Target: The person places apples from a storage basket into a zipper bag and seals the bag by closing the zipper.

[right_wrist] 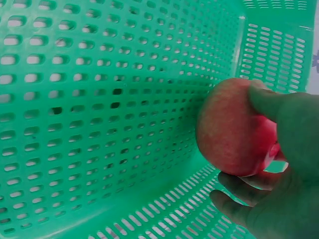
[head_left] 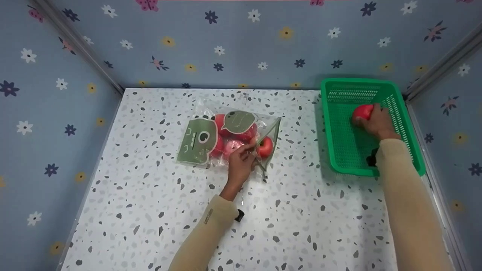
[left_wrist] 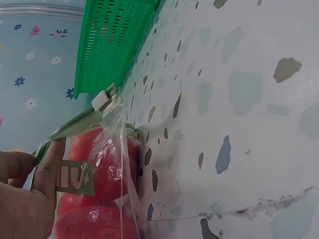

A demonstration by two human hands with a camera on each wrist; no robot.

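A clear zip bag [head_left: 197,143] with a green cartoon print lies on the table, several red apples [head_left: 265,147] inside it. At the bag's opening, my left hand [head_left: 240,165] pinches the green zip edge between thumb and fingers; the white slider [left_wrist: 100,101] shows beyond the fingertips in the left wrist view. Over to the right, my right hand [head_left: 378,122] grips a red apple [right_wrist: 234,127] inside the green plastic basket [head_left: 335,150]. Thumb and fingers lie around that apple, close to the basket's floor; whether it touches the floor I cannot tell.
The white speckled table [head_left: 286,226] runs between bag and basket. Flowered panels [head_left: 248,45] wall in the back and both sides. The basket stands in the back right corner, its raised rim [head_left: 325,113] around the right hand.
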